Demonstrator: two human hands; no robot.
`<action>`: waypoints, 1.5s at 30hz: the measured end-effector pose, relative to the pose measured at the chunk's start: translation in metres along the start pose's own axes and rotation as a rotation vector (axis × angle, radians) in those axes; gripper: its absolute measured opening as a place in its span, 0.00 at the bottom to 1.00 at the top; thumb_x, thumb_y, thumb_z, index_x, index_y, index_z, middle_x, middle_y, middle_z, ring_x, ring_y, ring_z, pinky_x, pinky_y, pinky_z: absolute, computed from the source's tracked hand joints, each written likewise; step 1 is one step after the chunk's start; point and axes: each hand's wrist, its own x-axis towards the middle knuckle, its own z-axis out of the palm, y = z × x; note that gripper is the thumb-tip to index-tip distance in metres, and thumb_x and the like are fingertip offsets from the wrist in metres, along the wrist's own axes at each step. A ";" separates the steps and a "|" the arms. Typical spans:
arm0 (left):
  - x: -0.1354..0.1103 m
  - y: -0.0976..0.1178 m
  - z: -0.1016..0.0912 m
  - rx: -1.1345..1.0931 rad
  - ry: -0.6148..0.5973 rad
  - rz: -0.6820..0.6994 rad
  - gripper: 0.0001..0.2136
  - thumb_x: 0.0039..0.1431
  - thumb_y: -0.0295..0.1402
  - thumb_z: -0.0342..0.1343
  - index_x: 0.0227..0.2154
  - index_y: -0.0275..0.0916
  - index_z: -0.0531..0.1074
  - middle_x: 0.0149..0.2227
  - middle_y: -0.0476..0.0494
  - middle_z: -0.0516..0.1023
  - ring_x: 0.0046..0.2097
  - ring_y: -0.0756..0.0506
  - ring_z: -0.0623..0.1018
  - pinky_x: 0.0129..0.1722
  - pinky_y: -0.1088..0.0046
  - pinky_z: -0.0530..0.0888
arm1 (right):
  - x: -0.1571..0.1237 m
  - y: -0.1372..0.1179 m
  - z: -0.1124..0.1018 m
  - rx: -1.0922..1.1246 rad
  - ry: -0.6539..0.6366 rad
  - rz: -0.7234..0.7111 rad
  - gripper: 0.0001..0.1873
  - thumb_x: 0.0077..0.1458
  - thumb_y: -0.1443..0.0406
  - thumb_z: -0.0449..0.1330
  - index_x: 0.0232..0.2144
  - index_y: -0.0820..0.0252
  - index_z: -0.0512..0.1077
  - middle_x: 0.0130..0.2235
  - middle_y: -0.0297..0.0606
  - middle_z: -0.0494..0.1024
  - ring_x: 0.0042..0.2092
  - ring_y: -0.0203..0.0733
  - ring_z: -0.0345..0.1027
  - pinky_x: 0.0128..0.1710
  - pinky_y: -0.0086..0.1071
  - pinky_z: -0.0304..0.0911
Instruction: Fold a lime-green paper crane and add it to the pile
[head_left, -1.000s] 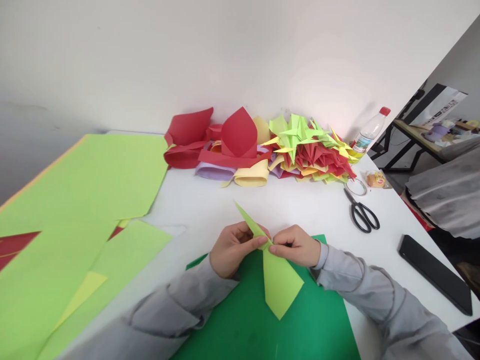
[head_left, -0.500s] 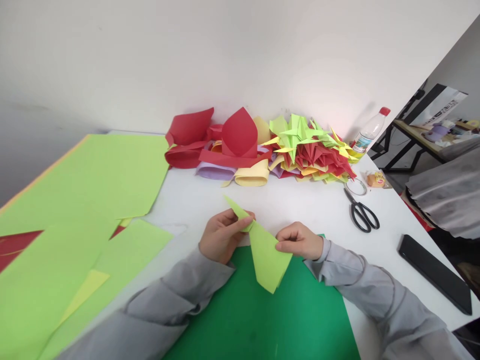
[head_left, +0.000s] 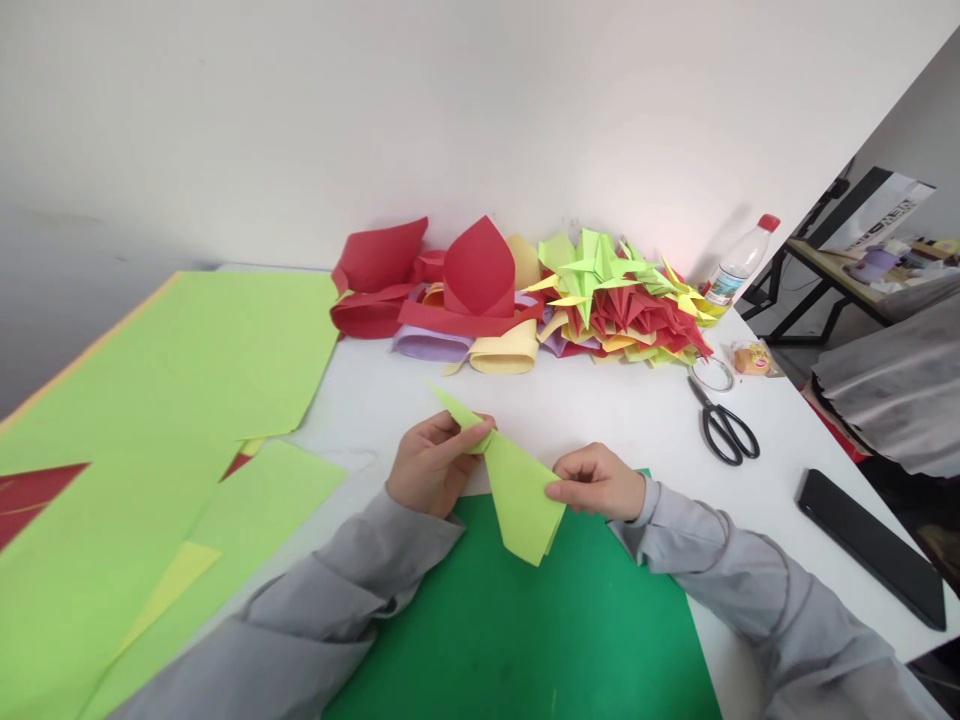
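A folded piece of light green paper (head_left: 521,500) is held up between both hands above the dark green mat (head_left: 525,640). My left hand (head_left: 435,458) pinches it at a narrow creased part, from which a thin point sticks out to the upper left. At the wider end, my right hand (head_left: 600,480) grips the right edge between thumb and fingers. The lower end hangs as loose layers, slightly apart. Some of the left fingers are hidden behind the paper.
Large light green sheets (head_left: 187,370) cover the left side. Red rolled paper shapes (head_left: 480,270) and a pile of folded paper pieces (head_left: 622,300) line the wall. To the right are scissors (head_left: 724,430), a tape roll (head_left: 711,374), a bottle (head_left: 739,265) and a long black case (head_left: 870,545).
My left hand has shifted slightly left with the paper, and the paper's lower end has moved up and left. My right hand stays almost in place, now nearer the paper's outer edge.
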 end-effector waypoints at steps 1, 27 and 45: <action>0.000 0.000 0.000 0.000 -0.001 0.004 0.13 0.29 0.31 0.72 0.21 0.34 0.76 0.22 0.48 0.76 0.26 0.49 0.74 0.28 0.72 0.71 | 0.000 0.000 0.000 0.001 0.003 0.011 0.26 0.48 0.45 0.60 0.16 0.60 0.61 0.14 0.26 0.63 0.16 0.27 0.52 0.16 0.24 0.47; -0.023 -0.019 0.012 0.119 -0.359 -0.060 0.11 0.36 0.38 0.70 0.21 0.36 0.79 0.25 0.47 0.74 0.28 0.49 0.72 0.29 0.73 0.69 | 0.000 -0.001 0.014 -0.313 0.202 -0.250 0.23 0.53 0.57 0.57 0.13 0.60 0.55 0.15 0.24 0.52 0.19 0.26 0.44 0.18 0.25 0.43; -0.024 -0.018 0.008 0.131 -0.466 -0.082 0.12 0.38 0.38 0.70 0.15 0.35 0.75 0.19 0.51 0.64 0.24 0.52 0.66 0.27 0.73 0.63 | -0.005 -0.006 0.029 -0.468 0.194 -0.465 0.21 0.56 0.62 0.52 0.15 0.58 0.51 0.17 0.25 0.51 0.19 0.27 0.45 0.19 0.25 0.44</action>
